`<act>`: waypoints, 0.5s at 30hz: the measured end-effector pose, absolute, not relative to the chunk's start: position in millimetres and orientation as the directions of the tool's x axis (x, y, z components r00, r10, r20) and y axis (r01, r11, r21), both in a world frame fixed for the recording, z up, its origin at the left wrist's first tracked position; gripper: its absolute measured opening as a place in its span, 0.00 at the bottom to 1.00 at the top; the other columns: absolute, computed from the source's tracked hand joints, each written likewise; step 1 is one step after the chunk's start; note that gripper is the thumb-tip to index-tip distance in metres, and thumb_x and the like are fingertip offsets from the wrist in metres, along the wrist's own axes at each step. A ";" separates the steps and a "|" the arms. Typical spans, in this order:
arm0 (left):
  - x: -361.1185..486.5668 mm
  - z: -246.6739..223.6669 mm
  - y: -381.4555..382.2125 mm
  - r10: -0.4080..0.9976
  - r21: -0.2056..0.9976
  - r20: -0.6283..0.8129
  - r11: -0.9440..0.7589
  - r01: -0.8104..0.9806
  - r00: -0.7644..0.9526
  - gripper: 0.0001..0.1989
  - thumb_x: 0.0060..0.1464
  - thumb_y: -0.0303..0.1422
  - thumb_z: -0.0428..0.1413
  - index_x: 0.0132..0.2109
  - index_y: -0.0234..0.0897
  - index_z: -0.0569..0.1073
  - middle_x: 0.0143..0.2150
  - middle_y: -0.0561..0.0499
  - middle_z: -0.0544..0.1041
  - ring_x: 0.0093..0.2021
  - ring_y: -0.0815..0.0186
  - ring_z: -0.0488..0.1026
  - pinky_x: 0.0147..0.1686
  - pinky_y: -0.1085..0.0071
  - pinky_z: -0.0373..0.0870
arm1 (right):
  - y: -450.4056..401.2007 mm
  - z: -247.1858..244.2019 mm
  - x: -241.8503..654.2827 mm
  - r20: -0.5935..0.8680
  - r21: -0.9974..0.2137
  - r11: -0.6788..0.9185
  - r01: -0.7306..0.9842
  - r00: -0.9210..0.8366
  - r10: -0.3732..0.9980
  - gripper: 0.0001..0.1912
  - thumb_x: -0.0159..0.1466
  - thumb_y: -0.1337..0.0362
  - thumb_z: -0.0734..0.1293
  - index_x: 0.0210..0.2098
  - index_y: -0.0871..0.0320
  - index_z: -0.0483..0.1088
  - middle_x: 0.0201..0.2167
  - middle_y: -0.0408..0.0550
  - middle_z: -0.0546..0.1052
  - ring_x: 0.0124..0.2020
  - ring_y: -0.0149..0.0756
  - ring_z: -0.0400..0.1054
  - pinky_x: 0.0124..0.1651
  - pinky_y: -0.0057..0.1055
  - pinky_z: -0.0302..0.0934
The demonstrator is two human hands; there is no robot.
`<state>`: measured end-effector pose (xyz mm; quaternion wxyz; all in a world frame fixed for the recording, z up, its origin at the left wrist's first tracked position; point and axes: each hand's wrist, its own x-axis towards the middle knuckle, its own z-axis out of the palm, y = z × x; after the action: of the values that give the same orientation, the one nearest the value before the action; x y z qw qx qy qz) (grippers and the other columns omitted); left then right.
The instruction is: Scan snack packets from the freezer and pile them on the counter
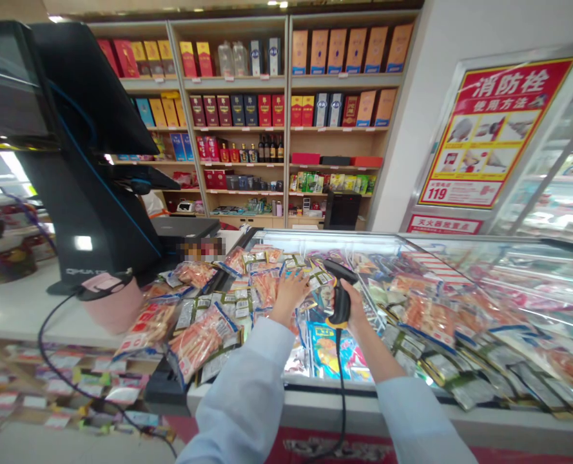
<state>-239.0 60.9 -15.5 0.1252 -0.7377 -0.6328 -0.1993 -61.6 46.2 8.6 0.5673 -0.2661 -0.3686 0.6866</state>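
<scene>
over the near rim of a freezer chest (315, 388), the left hand (291, 290) lies spread flat on vacuum-packed snack packets (267, 287), while just beside it the right hand (354, 308) closes around a black corded barcode scanner (340, 299), its cord (339, 386) hanging down past the rim

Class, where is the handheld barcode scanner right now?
In the head view, the black barcode scanner sits in the right hand, over the food packets, just right of the left hand.

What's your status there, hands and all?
Right hand gripping black barcode scanner. Left hand flat on snack packets. Scanner cord hanging over freezer edge.
</scene>
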 end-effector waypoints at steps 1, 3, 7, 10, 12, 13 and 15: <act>-239.5 -16.6 62.3 0.887 0.077 0.447 -0.167 0.983 0.115 0.18 0.61 0.37 0.49 0.57 0.45 0.71 0.61 0.48 0.70 0.61 0.55 0.64 0.63 0.49 0.52 | 46.5 8.8 -62.0 0.052 -0.806 -0.085 -0.586 -0.213 0.976 0.16 0.51 0.53 0.73 0.26 0.60 0.72 0.16 0.43 0.72 0.13 0.30 0.65 0.14 0.24 0.61; -240.2 -17.7 64.9 0.887 0.093 0.448 -0.170 0.981 0.111 0.16 0.62 0.37 0.48 0.54 0.44 0.73 0.58 0.48 0.72 0.60 0.56 0.65 0.63 0.49 0.52 | 47.1 8.9 -62.8 0.051 -0.803 -0.080 -0.590 -0.202 0.978 0.16 0.51 0.53 0.74 0.25 0.60 0.72 0.16 0.43 0.72 0.13 0.30 0.65 0.13 0.24 0.61; -241.5 -16.6 67.9 0.868 0.082 0.479 -0.190 0.978 0.128 0.14 0.61 0.37 0.48 0.48 0.43 0.76 0.57 0.48 0.74 0.61 0.57 0.64 0.64 0.52 0.51 | 48.8 7.7 -63.7 0.048 -0.802 -0.071 -0.592 -0.182 0.982 0.16 0.50 0.52 0.74 0.25 0.60 0.72 0.15 0.43 0.72 0.12 0.30 0.64 0.13 0.24 0.61; -240.6 -15.7 67.3 0.871 0.072 0.475 -0.183 0.981 0.127 0.15 0.62 0.37 0.48 0.51 0.41 0.74 0.59 0.47 0.72 0.62 0.57 0.64 0.64 0.52 0.52 | 50.2 6.2 -63.3 0.039 -0.802 -0.078 -0.593 -0.182 0.983 0.16 0.51 0.53 0.73 0.26 0.60 0.72 0.16 0.44 0.73 0.13 0.30 0.64 0.13 0.24 0.61; -238.7 -14.9 65.7 0.891 0.075 0.441 -0.154 0.985 0.106 0.17 0.62 0.37 0.48 0.55 0.38 0.70 0.59 0.43 0.72 0.61 0.57 0.65 0.62 0.53 0.55 | 51.1 5.1 -63.0 0.039 -0.802 -0.079 -0.592 -0.183 0.982 0.16 0.51 0.53 0.73 0.26 0.60 0.72 0.16 0.44 0.73 0.13 0.30 0.64 0.13 0.24 0.61; -237.5 -14.2 64.6 0.902 0.075 0.420 -0.140 0.987 0.096 0.19 0.62 0.37 0.47 0.57 0.37 0.68 0.58 0.42 0.72 0.60 0.57 0.67 0.62 0.54 0.56 | 51.5 4.6 -62.9 0.041 -0.801 -0.077 -0.593 -0.183 0.982 0.16 0.51 0.53 0.73 0.26 0.60 0.72 0.16 0.44 0.73 0.13 0.30 0.65 0.13 0.24 0.61; -235.6 -11.9 62.2 0.921 0.066 0.380 -0.115 0.991 0.082 0.20 0.63 0.37 0.47 0.59 0.34 0.65 0.55 0.40 0.75 0.57 0.56 0.70 0.60 0.55 0.58 | 52.3 3.4 -62.9 0.048 -0.799 -0.071 -0.597 -0.181 0.982 0.15 0.52 0.53 0.73 0.26 0.60 0.72 0.16 0.44 0.73 0.13 0.31 0.65 0.13 0.24 0.61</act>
<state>-235.6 62.2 -11.9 0.1047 -0.7279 -0.6569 -0.1665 -62.9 52.3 3.4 0.5802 -0.2694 -0.3572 0.6805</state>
